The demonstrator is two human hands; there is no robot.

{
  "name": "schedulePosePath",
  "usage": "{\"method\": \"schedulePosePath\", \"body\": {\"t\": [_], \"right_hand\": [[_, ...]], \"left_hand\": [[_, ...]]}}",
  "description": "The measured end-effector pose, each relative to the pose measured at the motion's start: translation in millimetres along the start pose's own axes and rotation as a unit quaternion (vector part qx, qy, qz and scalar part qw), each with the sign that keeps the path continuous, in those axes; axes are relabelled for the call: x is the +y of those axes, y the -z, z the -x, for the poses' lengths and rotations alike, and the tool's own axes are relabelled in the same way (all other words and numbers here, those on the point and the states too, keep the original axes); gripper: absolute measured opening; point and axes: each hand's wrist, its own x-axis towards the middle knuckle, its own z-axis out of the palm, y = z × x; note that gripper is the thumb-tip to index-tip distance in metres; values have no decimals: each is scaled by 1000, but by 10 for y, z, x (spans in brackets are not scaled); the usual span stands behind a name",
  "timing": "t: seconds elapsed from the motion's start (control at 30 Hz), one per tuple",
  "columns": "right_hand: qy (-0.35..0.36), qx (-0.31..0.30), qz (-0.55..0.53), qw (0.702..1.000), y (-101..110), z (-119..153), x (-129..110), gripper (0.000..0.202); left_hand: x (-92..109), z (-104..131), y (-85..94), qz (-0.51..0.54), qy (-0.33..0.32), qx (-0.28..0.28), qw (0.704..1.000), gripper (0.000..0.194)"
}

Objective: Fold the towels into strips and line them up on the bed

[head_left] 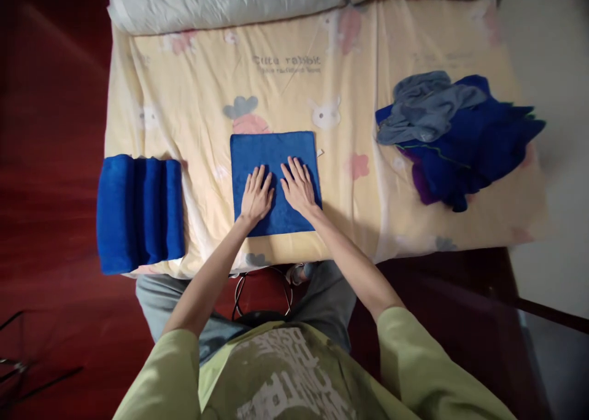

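Observation:
A square blue towel [276,153] lies flat on the bed in front of me, with a small white tag at its right edge. My left hand [257,194] rests palm down on its left half, fingers stretched out. On the right half lies my right hand [299,185], also flat with the fingers spread. Several blue folded or rolled towels [117,214] sit side by side at the bed's left front corner. To the right is a loose heap of cloths [478,137] in dark blue and purple, with a grey-blue cloth [418,107] on top.
A yellow sheet [276,88] with rabbit and carrot prints covers the bed. Along the far side runs a rolled pale quilt [230,5]. A pale wall [547,58] stands at the right, and dark red floor [50,162] shows at the left.

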Motion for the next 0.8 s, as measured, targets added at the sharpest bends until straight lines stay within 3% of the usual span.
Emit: {"method": "schedulePosePath", "body": {"t": [0.2, 0.43, 0.6, 0.8], "right_hand": [[87, -25, -6, 996, 190, 838, 8, 53], [157, -27, 17, 987, 288, 1633, 280, 50], [140, -6, -24, 990, 329, 1845, 495, 65], [94, 23, 3, 995, 257, 1719, 437, 55]], "left_hand": [[145, 843, 203, -17, -75, -52, 996, 54], [-159, 1522, 460, -7, -111, -91, 990, 49], [-325, 1667, 619, -8, -73, -96, 993, 47], [-258, 1532, 615, -39, -42, -92, 994, 50]]}}
